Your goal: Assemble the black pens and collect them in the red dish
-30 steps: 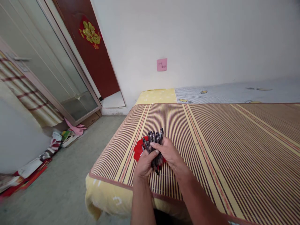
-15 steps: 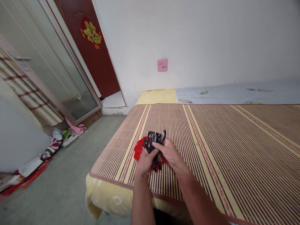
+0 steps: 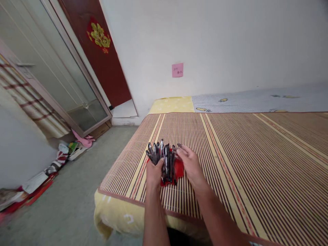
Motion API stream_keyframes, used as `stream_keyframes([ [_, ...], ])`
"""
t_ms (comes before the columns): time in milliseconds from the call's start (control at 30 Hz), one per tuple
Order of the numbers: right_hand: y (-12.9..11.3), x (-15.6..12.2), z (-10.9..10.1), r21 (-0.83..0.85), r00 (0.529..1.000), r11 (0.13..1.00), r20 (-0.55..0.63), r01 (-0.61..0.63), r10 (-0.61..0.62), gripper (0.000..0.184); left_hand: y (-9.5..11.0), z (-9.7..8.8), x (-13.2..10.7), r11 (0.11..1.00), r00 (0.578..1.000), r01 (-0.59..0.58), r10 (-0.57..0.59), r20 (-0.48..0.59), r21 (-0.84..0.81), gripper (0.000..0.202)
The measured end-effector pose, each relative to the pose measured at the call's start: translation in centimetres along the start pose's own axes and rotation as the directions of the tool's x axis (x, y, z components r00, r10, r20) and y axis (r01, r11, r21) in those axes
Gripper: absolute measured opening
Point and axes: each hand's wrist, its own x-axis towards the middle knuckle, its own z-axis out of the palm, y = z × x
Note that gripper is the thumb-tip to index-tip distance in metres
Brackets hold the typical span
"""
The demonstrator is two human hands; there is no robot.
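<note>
A bunch of dark pens (image 3: 167, 162) stands fanned out over a red tray with a scalloped edge (image 3: 179, 168), which lies on the striped mat. My left hand (image 3: 154, 173) is closed round the left part of the bunch, thumb across the front. Just right of the pens is my right hand (image 3: 190, 164), its fingers stretched out and slightly apart, their tips close to the pens' upper right. Whether those fingertips touch a pen is hard to see. Most of the tray is hidden under the pens and my left hand.
The striped bamboo mat (image 3: 230, 147) covers a bed with a yellow sheet (image 3: 120, 213) hanging over its front edge. A pink note (image 3: 177, 70) is on the wall behind. Left on the floor are papers and cloth (image 3: 84, 138) beside a glass door (image 3: 77, 78).
My right hand has loosened from the bunch and shifted slightly right, fingers extending. The pens have spread wider to the left, with my left hand still round them.
</note>
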Motion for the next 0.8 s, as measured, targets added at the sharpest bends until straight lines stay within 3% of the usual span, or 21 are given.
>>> stream_keyframes([
  [67,-0.3,0.1,-1.0,-0.071,0.999,0.997,-0.037,0.000,-0.003,0.041,0.3,-0.5,0.3,0.979,0.991,-0.056,0.078,-0.106,0.195,0.024],
  [133,-0.8,0.0,-2.0,-0.162,0.998,0.987,-0.059,0.003,-0.013,0.037,0.6,-0.6,0.2,0.904,0.975,-0.089,0.165,-0.151,0.417,0.025],
  [200,-1.3,-0.4,-2.6,-0.286,0.997,0.958,-0.076,0.006,-0.029,0.034,0.9,-0.3,0.0,0.782,0.967,-0.092,0.219,-0.133,0.617,0.026],
  [267,-1.9,-0.9,-2.7,-0.488,0.997,0.872,-0.028,0.046,-0.068,0.031,1.0,0.3,-0.2,0.692,0.973,-0.075,0.209,-0.100,0.718,0.024],
  [367,-2.6,-1.9,-2.2,-0.808,0.975,0.547,0.199,0.219,-0.097,0.022,0.8,1.3,-0.3,0.618,0.978,-0.051,0.189,-0.085,0.784,0.020],
  [433,-2.9,-2.6,-1.6,-0.900,0.945,0.294,0.323,0.320,-0.041,0.018,0.7,1.8,-0.1,0.601,0.979,-0.053,0.187,-0.076,0.798,0.020],
  [467,-2.9,-2.9,-1.2,-0.917,0.936,0.198,0.352,0.346,-0.008,0.018,0.6,2.0,0.1,0.595,0.980,-0.052,0.185,-0.074,0.802,0.020],
  [533,-2.6,-3.3,-0.5,-0.924,0.925,0.086,0.377,0.372,0.043,0.020,0.5,2.2,0.2,0.573,0.980,-0.044,0.183,-0.076,0.819,0.020],
  [600,-2.0,-3.4,-0.1,-0.924,0.922,0.065,0.382,0.378,0.067,0.021,0.5,2.2,0.3,0.547,0.979,-0.038,0.189,-0.079,0.836,0.022],
  [800,-1.0,-3.3,0.4,-0.924,0.930,0.149,0.363,0.352,0.057,0.026,0.4,1.7,0.1,0.495,0.970,-0.047,0.229,-0.078,0.868,0.026],
])
